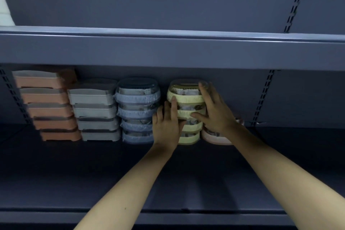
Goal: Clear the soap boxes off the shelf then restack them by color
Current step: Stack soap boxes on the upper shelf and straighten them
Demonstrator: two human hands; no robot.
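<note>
Yellow soap-box stack (188, 99) at shelf (112, 173) back, flanked by both hands. Blue stack (137, 110) just left of left hand (166, 123); pink box (214, 137) under right hand (214, 110). Open shelf floor in front. Fingers straight, pressing stack sides, forearms extended.

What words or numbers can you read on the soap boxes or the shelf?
None can be read.
The yellow soap boxes between the left hand and right hand show something crumpled inside, too blurred to tell any print.
The blue soap boxes, grey soap boxes and orange soap boxes show no label.
The shelf edge carries no sign or price tag.
</note>
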